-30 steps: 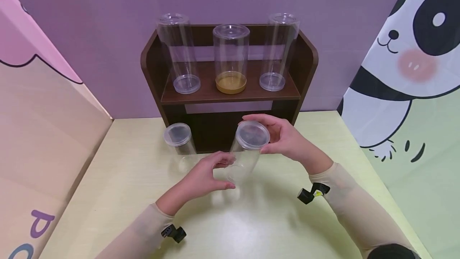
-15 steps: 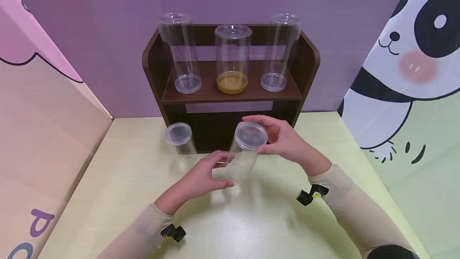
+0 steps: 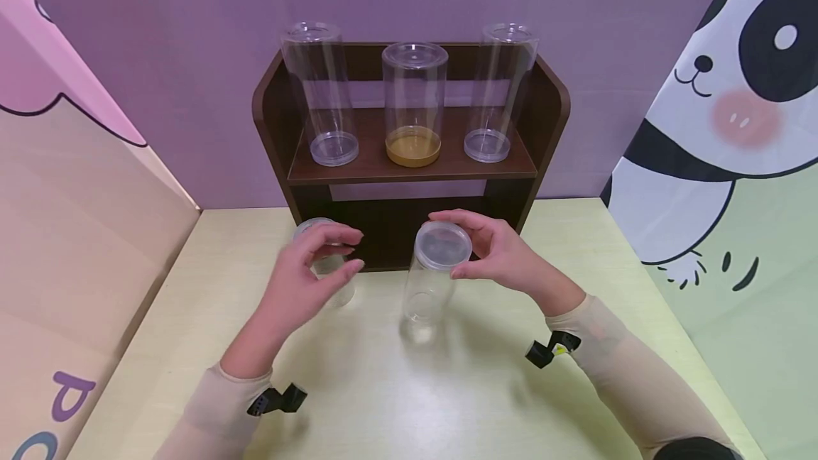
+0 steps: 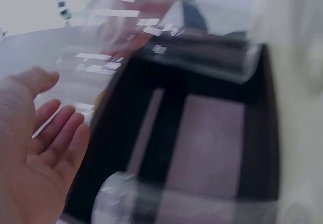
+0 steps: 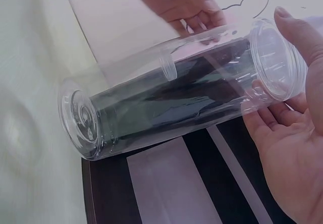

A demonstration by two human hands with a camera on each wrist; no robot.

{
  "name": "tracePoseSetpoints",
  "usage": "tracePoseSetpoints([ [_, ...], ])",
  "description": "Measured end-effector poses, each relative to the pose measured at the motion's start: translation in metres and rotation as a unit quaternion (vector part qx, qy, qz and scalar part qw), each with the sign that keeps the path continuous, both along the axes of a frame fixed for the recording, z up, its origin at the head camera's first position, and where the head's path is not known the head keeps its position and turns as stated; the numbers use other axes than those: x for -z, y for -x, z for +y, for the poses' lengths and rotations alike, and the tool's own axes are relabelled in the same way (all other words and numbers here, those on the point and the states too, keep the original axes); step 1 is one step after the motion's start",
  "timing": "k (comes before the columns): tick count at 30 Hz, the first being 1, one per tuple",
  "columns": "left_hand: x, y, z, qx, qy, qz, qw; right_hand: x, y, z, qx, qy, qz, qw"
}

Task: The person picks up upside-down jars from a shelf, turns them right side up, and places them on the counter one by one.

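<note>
A tall clear plastic jar (image 3: 427,297) with a cloudy lid (image 3: 443,245) stands on the table in front of the shelf. My right hand (image 3: 495,254) holds it near the top, thumb and fingers curved round the lid end, as the right wrist view shows on the jar (image 5: 176,100) too. To the left, my left hand (image 3: 295,277) is raised in front of a second lidded clear jar (image 3: 344,295), covering much of it. Its fingers are loosely bent and spread from the thumb, with nothing between them in the left wrist view.
A dark brown shelf (image 3: 409,177) stands at the back against a purple backdrop. On its upper board are a left clear jar (image 3: 326,101), a middle jar with a gold base (image 3: 412,151), and a right clear jar (image 3: 498,101). Pale tabletop (image 3: 409,403) lies in front.
My left hand has left the right-hand jar and moved left and up, over to the other jar. The held jar and my right hand have shifted slightly left and down.
</note>
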State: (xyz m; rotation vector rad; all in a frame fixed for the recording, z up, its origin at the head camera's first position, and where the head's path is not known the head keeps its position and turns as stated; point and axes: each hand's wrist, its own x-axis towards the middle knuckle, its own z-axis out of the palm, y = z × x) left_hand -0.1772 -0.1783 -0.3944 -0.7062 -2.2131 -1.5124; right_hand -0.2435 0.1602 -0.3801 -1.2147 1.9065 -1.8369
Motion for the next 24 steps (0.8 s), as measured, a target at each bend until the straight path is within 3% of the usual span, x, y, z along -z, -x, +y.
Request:
tracePoseSetpoints([
  [4,-0.020,0.007,-0.015,-0.090,-0.068,0.034,0.9931,0.002,0.000,0.000,0.007,-0.006,-0.004,1.000],
  [8,-0.035,0.016,-0.028,-0.195,-0.109,0.053,0.9733,0.005,-0.002,-0.003,0.010,-0.015,-0.013,1.000],
  [11,-0.043,0.026,-0.037,-0.248,-0.118,0.062,0.9595,0.008,-0.002,-0.006,0.011,-0.024,-0.017,0.999],
  [14,-0.046,0.041,-0.043,-0.277,-0.109,0.065,0.9526,0.010,-0.001,-0.009,0.018,-0.032,-0.019,0.999],
  [19,-0.044,0.066,-0.049,-0.281,-0.098,0.055,0.9530,0.011,0.001,-0.013,0.024,-0.037,-0.022,0.999],
  [24,-0.041,0.076,-0.053,-0.284,-0.081,0.045,0.9543,0.013,0.003,-0.017,0.020,-0.041,-0.020,0.999],
])
